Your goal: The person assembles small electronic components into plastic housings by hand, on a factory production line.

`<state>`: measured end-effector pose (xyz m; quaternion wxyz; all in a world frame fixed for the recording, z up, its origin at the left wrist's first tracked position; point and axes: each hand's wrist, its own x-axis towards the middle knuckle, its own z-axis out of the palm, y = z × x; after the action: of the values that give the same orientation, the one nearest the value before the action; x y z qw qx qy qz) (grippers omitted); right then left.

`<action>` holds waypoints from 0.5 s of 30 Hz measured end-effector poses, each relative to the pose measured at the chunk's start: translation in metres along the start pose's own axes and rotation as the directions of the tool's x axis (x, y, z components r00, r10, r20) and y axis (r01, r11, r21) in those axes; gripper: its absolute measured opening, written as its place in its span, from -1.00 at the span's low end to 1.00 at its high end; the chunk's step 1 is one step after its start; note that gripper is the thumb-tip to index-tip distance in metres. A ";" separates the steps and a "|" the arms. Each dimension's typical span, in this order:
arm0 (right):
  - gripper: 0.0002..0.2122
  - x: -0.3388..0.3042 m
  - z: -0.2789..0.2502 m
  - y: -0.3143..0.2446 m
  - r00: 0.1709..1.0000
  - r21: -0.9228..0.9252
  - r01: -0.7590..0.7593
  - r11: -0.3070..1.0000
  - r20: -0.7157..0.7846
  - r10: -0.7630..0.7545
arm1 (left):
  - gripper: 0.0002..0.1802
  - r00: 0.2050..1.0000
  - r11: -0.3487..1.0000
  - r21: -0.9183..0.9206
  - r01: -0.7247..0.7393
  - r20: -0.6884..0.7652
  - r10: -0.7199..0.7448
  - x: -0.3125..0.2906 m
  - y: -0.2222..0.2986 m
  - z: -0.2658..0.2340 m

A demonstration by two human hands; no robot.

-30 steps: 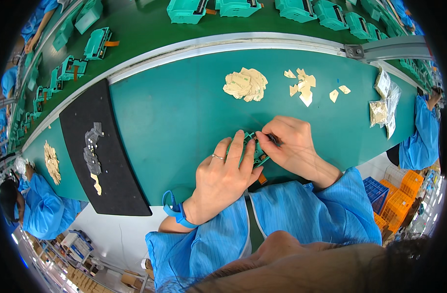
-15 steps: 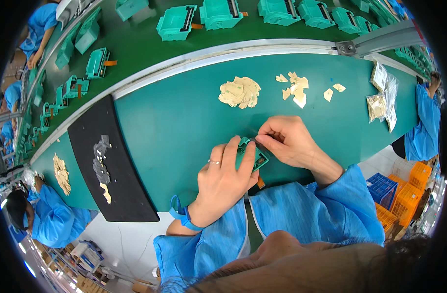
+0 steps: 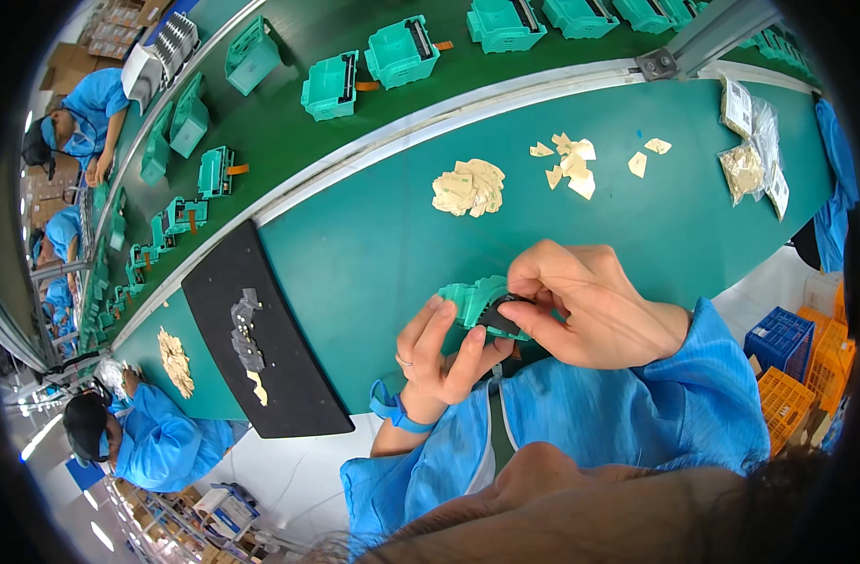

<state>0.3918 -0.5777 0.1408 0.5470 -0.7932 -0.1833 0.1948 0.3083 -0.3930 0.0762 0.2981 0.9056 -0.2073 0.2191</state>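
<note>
A small green plastic housing [image 3: 469, 299] is held over the near part of the bench, tilted, with a black part [image 3: 499, 318] along its side facing me. My left hand [image 3: 441, 365] grips the housing from below and the left, fingers bent around it. Closed in a pinch, the thumb and forefinger of my right hand [image 3: 590, 305] are on the upper right end of the black part. Whether anything small sits between those fingertips is hidden.
Beyond my hands lie a pile of cream adhesive pieces [image 3: 468, 188] and scattered cream scraps [image 3: 573, 167]. Plastic bags [image 3: 751, 155] are at far right. A black mat [image 3: 289, 376] bears dark grey pieces [image 3: 247, 329]. Green housings [image 3: 402, 54] line the belt behind a metal rail [image 3: 383, 146].
The green housing has been turned in my hands, bringing its black part into sight. My left fingers have shifted below it, and my right hand has come closer over its right end.
</note>
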 end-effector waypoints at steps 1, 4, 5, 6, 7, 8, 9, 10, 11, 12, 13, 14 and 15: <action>-0.85 0.000 0.001 -0.001 0.999 0.022 -0.047 0.999 0.010 0.047 | -0.42 1.000 1.000 -0.009 0.005 -0.006 -0.005 0.000 0.000 0.000; -0.83 -0.001 0.005 0.000 1.000 -0.020 -0.011 1.000 -0.028 0.010 | -0.40 1.000 1.000 -0.024 0.013 -0.017 -0.014 -0.002 0.000 0.001; -0.83 0.000 0.006 0.000 1.000 -0.018 -0.011 1.000 -0.028 0.011 | -0.40 1.000 0.999 -0.030 0.018 -0.025 -0.018 -0.002 0.000 0.001; -0.84 0.000 0.007 0.001 0.999 -0.044 0.026 0.999 -0.041 -0.027 | -0.40 1.000 0.999 -0.029 0.017 -0.023 -0.018 -0.003 0.000 0.001; -0.84 0.000 0.009 0.002 0.997 -0.074 0.060 0.996 -0.053 -0.064 | -0.39 0.999 0.999 -0.030 0.021 -0.029 -0.022 -0.004 0.000 0.002; -0.84 0.000 0.010 0.003 0.997 -0.073 0.058 0.996 -0.053 -0.062 | -0.39 0.999 0.999 -0.031 0.025 -0.036 -0.026 -0.005 0.000 0.003; -0.84 -0.001 0.012 0.005 0.994 -0.096 0.079 0.992 -0.071 -0.086 | -0.39 0.999 0.999 -0.032 0.026 -0.034 -0.027 -0.005 -0.001 0.003; -0.84 -0.001 0.014 0.006 0.990 -0.120 0.098 0.988 -0.089 -0.109 | -0.38 0.999 0.999 -0.038 0.029 -0.027 -0.030 -0.005 -0.001 0.003; -0.84 -0.002 0.015 0.007 0.990 -0.119 0.097 0.988 -0.089 -0.108 | -0.37 0.999 0.999 -0.043 0.031 -0.020 -0.032 -0.005 -0.001 0.003; -0.85 -0.002 0.016 0.008 0.988 -0.117 0.109 0.987 -0.096 -0.120 | -0.37 0.999 0.999 -0.044 0.032 -0.018 -0.033 -0.006 -0.002 0.003; -0.85 -0.002 0.017 0.009 0.986 -0.115 0.121 0.986 -0.103 -0.133 | -0.36 0.999 0.998 -0.050 0.031 -0.020 -0.032 -0.006 -0.002 0.004; -0.85 -0.002 0.017 0.010 0.986 -0.115 0.120 0.986 -0.103 -0.132 | -0.35 0.999 0.998 -0.056 0.029 -0.022 -0.031 -0.006 -0.002 0.004; -0.81 -0.001 0.018 0.011 0.979 -0.130 0.145 0.981 -0.126 -0.161 | -0.35 0.999 0.998 -0.057 0.029 -0.021 -0.031 -0.006 -0.002 0.004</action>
<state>0.3826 -0.5673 0.1250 0.5228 -0.8198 -0.2174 0.0861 0.3056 -0.3927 0.0694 0.3290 0.8974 -0.1964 0.2187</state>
